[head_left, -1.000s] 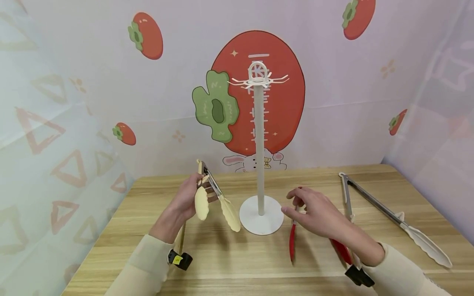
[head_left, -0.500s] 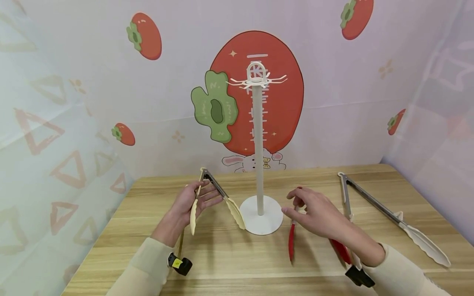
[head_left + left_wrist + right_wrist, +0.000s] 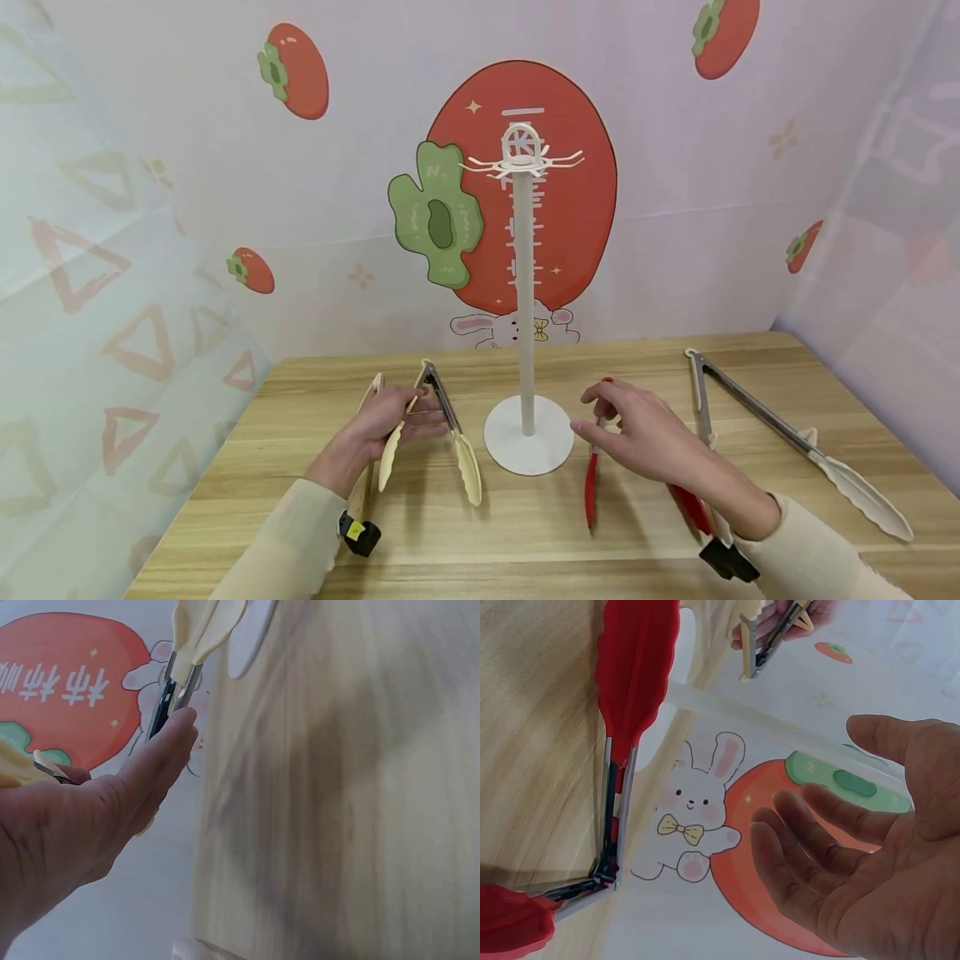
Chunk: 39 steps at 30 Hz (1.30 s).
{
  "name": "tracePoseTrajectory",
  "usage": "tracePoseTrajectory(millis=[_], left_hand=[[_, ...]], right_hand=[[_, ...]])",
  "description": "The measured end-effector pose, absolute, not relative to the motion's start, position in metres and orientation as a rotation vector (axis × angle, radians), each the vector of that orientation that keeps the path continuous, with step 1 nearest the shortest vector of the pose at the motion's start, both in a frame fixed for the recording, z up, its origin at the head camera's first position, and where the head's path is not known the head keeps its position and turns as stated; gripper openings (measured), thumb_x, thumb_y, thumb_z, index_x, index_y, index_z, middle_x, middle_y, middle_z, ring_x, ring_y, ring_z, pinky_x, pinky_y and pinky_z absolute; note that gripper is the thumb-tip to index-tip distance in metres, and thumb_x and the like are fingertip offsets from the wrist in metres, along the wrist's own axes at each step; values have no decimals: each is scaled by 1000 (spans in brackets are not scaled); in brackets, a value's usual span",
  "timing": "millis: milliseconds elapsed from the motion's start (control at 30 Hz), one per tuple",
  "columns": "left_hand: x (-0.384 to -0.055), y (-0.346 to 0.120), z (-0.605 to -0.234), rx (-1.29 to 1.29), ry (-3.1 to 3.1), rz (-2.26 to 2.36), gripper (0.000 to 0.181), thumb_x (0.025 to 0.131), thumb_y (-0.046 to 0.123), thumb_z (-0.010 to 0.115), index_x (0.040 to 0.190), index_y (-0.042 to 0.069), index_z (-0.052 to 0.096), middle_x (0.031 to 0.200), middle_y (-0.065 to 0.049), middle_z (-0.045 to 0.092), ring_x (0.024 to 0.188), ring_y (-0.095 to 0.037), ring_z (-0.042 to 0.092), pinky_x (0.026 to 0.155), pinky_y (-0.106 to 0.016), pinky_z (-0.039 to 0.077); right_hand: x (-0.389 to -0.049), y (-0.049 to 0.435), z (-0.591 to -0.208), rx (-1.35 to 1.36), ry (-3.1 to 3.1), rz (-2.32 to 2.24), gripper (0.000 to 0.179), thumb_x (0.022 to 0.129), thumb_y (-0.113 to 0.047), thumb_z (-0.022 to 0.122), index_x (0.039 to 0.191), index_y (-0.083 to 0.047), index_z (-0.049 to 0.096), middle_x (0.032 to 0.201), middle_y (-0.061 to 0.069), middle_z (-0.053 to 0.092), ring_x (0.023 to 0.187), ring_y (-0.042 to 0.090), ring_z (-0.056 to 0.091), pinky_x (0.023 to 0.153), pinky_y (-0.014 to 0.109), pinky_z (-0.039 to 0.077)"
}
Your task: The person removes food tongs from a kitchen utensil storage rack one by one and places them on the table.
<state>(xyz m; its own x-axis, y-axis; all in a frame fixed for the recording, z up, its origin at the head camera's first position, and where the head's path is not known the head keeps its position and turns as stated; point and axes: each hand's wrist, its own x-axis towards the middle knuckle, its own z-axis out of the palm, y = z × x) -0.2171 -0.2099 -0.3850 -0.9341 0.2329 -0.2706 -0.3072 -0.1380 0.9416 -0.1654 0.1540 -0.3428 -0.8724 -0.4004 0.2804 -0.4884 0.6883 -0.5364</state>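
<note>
We see the cream silicone-tipped metal tongs (image 3: 438, 433) lowered toward the counter (image 3: 525, 525) since before, left hand (image 3: 382, 421) gripping them; right hand (image 3: 645, 437), fingers relaxed, hovers at three o'clock over red silicone-tipped tongs (image 3: 592, 483).

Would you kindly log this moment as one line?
left hand: holds cream tongs | right hand: open above red tongs | stand: upright

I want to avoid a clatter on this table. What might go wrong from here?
1. The left hand grips the cream tongs near their hinge, so the long tips could swing and may knock the white stand close beside them.
2. The right hand hovers open over the red tongs; a loose grab might send them sliding.
</note>
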Motion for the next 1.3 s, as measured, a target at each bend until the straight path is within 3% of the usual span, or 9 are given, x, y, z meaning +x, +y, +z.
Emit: tracePoseTrajectory(millis=[267,633,1100,1300], left_hand=[[-215,-206,-396,-90,1893,2001,41,108,7,27,138,-20,33,128,-40,49,107,-44,66,97,-50,52],[-220,-204,-397,-161,1993,1916,47,110,9,30,148,-18,26,124,-38,54,101,-37,69,94,-46,54],[-225,-205,-401,-172,2021,1908,40,109,8,32,138,-19,39,117,-36,62,97,-33,72,91,-43,56],[-225,-204,-402,-191,2040,1901,41,109,8,34,138,-20,39,114,-33,64,93,-32,72,88,-41,57]], right_hand=[[-165,154,-343,735,-2758,957,31,93,-33,75,111,-9,68,85,-7,60,81,10,60,69,30,52],[-166,154,-345,736,-2762,931,30,93,-32,75,111,-9,68,86,-7,60,82,9,59,68,30,51],[-169,163,-348,710,-2754,845,13,93,-26,75,95,-14,68,82,-10,61,77,13,58,68,31,49],[-168,165,-347,699,-2754,835,11,92,-21,74,86,-21,65,75,-10,54,66,8,48,59,27,41]])
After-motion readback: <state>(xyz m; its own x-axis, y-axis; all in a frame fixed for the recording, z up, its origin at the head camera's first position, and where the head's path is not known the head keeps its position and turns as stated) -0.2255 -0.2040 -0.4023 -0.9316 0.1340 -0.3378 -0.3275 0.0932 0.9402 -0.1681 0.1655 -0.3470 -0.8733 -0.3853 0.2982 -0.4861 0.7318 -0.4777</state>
